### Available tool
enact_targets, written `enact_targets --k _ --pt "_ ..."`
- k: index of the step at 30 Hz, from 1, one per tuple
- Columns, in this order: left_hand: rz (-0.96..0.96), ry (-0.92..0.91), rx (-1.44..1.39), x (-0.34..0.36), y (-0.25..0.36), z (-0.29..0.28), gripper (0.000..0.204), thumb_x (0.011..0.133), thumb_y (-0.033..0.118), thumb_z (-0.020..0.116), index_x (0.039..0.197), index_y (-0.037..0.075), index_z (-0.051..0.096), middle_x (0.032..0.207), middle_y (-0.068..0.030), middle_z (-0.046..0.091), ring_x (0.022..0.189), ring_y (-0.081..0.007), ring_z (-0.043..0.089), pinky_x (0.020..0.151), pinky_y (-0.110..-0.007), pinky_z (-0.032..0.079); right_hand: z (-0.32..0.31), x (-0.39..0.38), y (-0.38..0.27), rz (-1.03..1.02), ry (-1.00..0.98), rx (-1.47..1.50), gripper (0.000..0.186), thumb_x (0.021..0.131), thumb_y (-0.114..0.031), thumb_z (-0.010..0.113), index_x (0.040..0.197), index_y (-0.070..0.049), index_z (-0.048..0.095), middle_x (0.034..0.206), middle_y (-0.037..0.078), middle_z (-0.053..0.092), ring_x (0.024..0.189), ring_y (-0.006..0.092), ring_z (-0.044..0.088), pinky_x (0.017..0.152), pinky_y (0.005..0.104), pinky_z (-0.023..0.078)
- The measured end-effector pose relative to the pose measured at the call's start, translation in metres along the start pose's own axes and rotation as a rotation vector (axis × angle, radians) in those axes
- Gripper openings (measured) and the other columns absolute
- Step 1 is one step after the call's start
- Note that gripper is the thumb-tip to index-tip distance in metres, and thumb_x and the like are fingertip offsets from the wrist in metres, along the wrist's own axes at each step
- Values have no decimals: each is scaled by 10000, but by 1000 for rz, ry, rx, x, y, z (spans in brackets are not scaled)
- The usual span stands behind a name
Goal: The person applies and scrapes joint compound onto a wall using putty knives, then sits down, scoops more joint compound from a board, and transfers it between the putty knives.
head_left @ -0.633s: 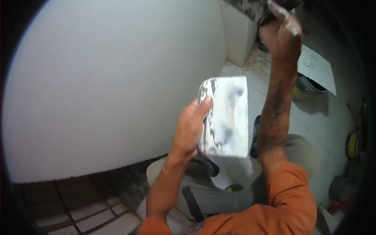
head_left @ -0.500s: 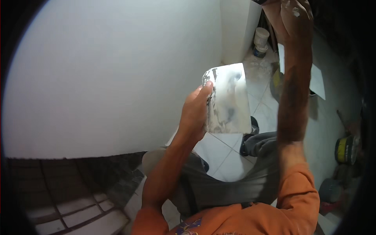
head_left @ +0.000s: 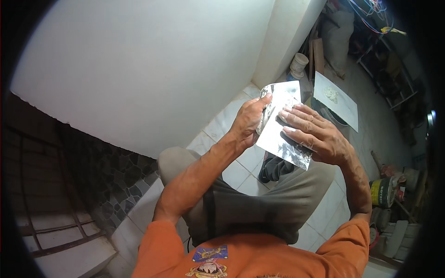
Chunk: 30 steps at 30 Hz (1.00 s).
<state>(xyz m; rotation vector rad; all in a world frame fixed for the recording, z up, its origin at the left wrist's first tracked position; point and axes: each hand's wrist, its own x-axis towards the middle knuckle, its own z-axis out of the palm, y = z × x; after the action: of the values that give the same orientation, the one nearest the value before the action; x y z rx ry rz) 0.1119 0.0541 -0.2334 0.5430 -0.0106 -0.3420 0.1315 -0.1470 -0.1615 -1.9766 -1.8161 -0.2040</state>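
My left hand (head_left: 250, 116) grips a flat, shiny steel putty blade (head_left: 290, 97) by its left edge, thumb on top. White smears cover parts of the blade, which is tilted in front of my knees. Across its face lies my right hand (head_left: 317, 134), fingers stretched out and slightly apart, with white paste on the fingertips. Dark patches beneath these fingers look like shadow or reflection. What lies under the right palm is hidden.
A large white wall (head_left: 139, 69) fills the left. Ahead to the right, a white board (head_left: 345, 109) bearing a heap of paste (head_left: 331, 95) rests on a bucket. A white tub (head_left: 299, 62) stands by the wall corner. Hanging wires (head_left: 375, 11) and a yellow-labelled can (head_left: 382, 192) are at right.
My right hand has come down from high at the upper right onto the blade. The blade has tilted in my left hand, and the view has shifted.
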Motion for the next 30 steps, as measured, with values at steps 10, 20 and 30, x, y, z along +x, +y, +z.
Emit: enact_targets --k 10,20,30 --pt "177 63 170 9 -12 1 345 982 211 406 1156 -83 451 1024 -162 606 864 -194 649 742 -298 569 5 -31 19 70 -95 -194 498 792 -17 578 1269 -145 515 1347 78 490 1265 231 446 1114 425 308" --pt "264 101 293 13 -31 -14 345 973 194 419 1184 -78 438 1044 -155 601 899 -191 644 759 -299 568 16 -66 40 222 -35 -260 647 719 145 553 1293 -147 503 1340 73 497 1282 235 421 1126 369 296" --pt "225 159 314 16 3 5 318 959 157 394 1162 -78 460 1011 -154 614 845 -198 660 730 -311 571 23 -88 76 360 43 -503 495 752 135 524 1207 -58 545 1229 163 561 1192 288 504 1043 379 393"
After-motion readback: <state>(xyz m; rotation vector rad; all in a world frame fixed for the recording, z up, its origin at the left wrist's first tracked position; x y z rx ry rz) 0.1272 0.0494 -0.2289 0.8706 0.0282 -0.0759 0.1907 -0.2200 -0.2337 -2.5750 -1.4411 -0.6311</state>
